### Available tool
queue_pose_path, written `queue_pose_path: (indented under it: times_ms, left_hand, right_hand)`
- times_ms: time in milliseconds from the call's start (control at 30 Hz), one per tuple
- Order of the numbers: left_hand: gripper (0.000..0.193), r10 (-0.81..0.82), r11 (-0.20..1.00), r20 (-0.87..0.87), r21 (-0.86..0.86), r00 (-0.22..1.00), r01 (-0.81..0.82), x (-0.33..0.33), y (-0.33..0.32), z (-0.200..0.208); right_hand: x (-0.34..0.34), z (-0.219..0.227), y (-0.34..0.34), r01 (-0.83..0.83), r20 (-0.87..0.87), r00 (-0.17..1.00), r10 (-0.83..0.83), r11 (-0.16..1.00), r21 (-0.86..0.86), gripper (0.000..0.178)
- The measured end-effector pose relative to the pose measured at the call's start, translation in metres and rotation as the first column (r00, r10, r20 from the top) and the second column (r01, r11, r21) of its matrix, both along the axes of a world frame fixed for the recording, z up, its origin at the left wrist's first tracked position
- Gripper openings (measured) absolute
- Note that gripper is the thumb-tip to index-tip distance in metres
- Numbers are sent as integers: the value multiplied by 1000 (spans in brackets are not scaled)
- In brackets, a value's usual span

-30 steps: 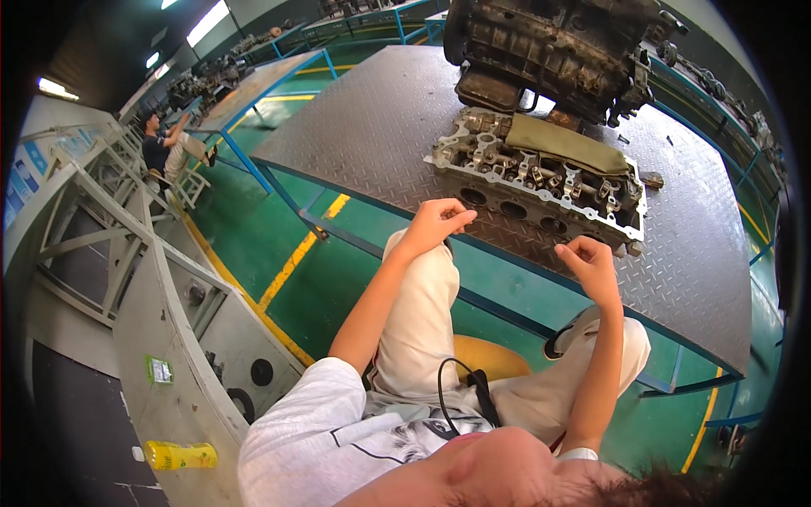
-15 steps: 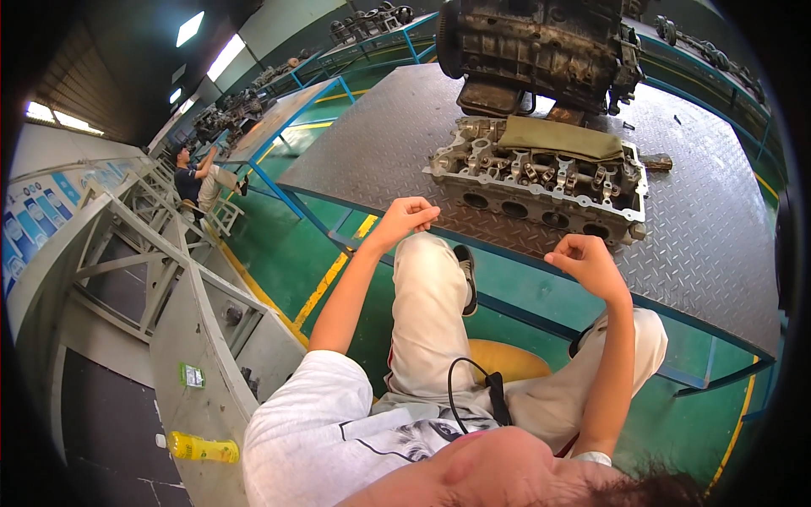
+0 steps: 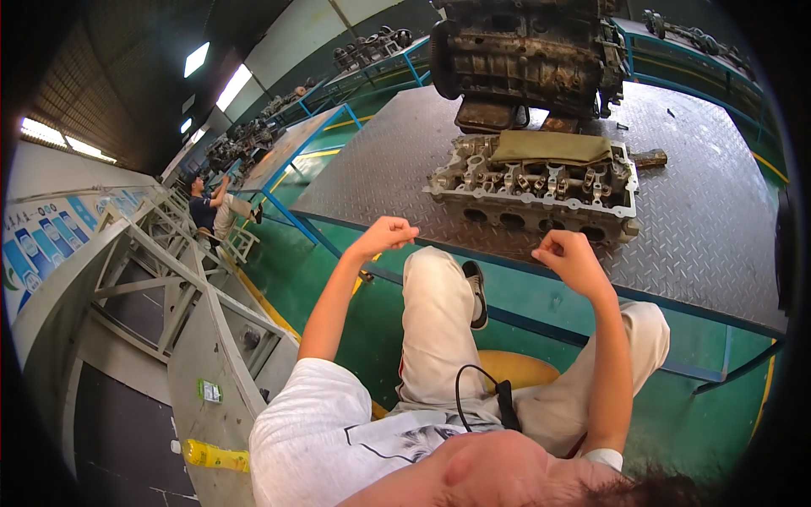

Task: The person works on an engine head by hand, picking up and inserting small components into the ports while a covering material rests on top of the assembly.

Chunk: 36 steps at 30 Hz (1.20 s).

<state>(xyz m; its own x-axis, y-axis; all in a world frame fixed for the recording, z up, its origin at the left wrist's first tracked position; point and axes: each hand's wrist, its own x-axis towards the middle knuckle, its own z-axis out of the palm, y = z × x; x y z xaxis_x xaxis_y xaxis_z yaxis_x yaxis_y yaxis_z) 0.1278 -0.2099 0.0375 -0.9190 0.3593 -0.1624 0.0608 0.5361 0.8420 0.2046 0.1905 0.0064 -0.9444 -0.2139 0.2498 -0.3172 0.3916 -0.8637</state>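
Observation:
My left hand (image 3: 386,233) is raised over my left knee with its fingers curled in, and nothing shows in it. My right hand (image 3: 568,256) is also curled shut, held just in front of the table edge. Both hover short of a grey aluminium cylinder head (image 3: 541,201) that lies on the steel checker-plate table (image 3: 718,220). An olive cloth (image 3: 551,147) is draped over the head's far side. Neither hand touches the head.
A rusty engine block (image 3: 524,51) stands behind the head. A small tool (image 3: 649,157) lies to its right. I sit on a yellow stool (image 3: 530,368). A grey metal frame (image 3: 194,313) and a yellow bottle (image 3: 215,456) are at left. Another person (image 3: 207,209) sits far off.
Both hands have drawn back from the cylinder head's front edge toward me and closed further. The view has tilted, so the table now sits higher in the picture.

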Motion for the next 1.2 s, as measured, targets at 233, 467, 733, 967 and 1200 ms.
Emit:
queue_pose_path:
  times_ms: [233,467,733,967,1200]
  left_hand:
    - [32,27,996,-29,-87,999,-29,-22,-1,18]
    - [24,3,994,-162,-110,987,-21,-60,-4,45]
    - [22,66,997,-288,-7,955,-71,-94,0,56]
    - [26,184,979,-500,17,846,-203,-130,8,29]
    - [28,364,930,-518,159,774,-330,-179,-15,-23]
  right_hand:
    - [-14,-17,-10,74,-113,991,-74,997,-3,14]
    - [-28,-21,-26,226,-170,960,-222,974,8,9]
    - [-54,-3,-45,328,-270,900,-342,940,-98,10]
    - [-112,17,-59,438,-494,801,-337,893,102,8]
    - [-160,4,-77,526,-542,778,-318,802,284,8]
